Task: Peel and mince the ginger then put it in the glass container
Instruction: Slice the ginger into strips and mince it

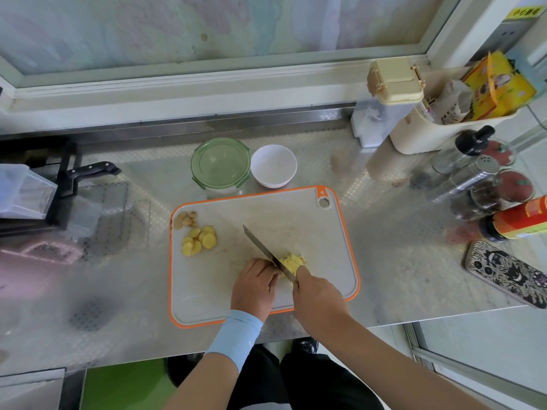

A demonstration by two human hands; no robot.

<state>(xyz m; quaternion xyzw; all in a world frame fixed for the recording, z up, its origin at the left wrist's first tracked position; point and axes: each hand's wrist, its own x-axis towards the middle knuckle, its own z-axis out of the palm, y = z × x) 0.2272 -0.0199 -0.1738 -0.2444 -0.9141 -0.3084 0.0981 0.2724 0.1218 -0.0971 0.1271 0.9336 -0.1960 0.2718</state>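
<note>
Two hands meet at lower centre on a white, orange-rimmed cutting board. The right hand grips a steel kitchen knife. The left hand curls against the blade, its hold hidden. Yellow chopped ginger touches the blade's right side. Round ginger slices lie further left, and a green-lidded glass container stands beyond on the bench.

Left hand knuckles up, fingers curled, right hand gripping knife
</note>
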